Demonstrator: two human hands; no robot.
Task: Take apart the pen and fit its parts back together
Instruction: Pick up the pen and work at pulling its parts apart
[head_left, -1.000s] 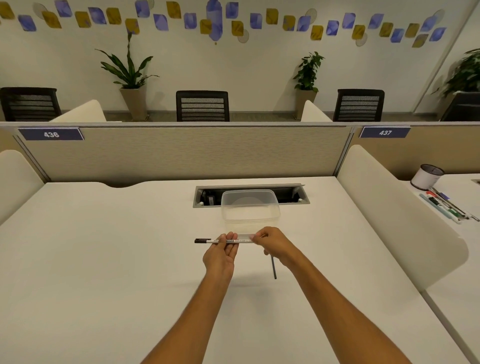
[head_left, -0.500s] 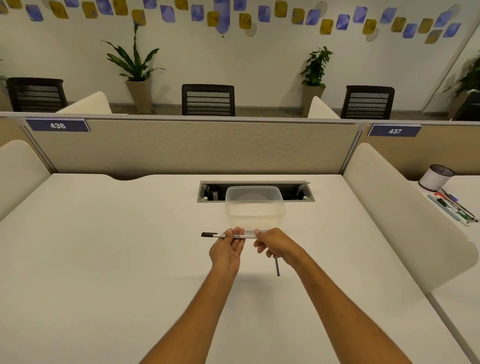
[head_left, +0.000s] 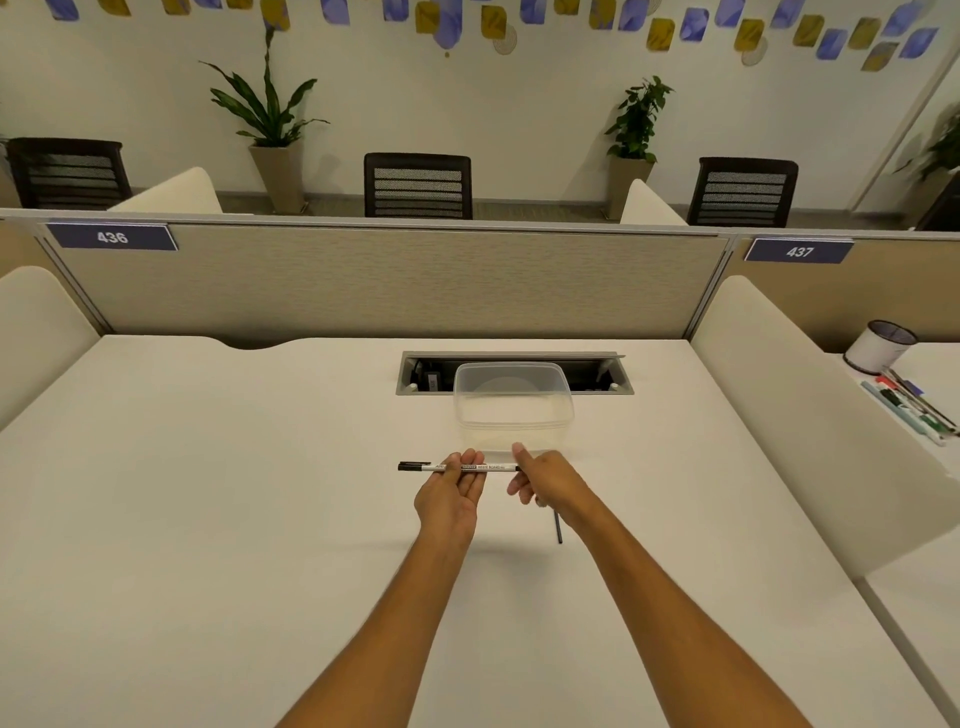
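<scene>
Light, stiff whiteboard marker (head_left: 462, 467) held level: left hand (head_left: 451, 493) pinches the barrel's middle, right hand (head_left: 545, 480) pinches its end, likely the best purchase.

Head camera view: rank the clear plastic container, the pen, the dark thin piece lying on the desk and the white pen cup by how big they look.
1. Clear plastic container
2. Pen, about as long as the container is wide, but far slimmer
3. White pen cup, farther away, so its true size is unsure
4. Dark thin piece, partly hidden by the right hand
</scene>
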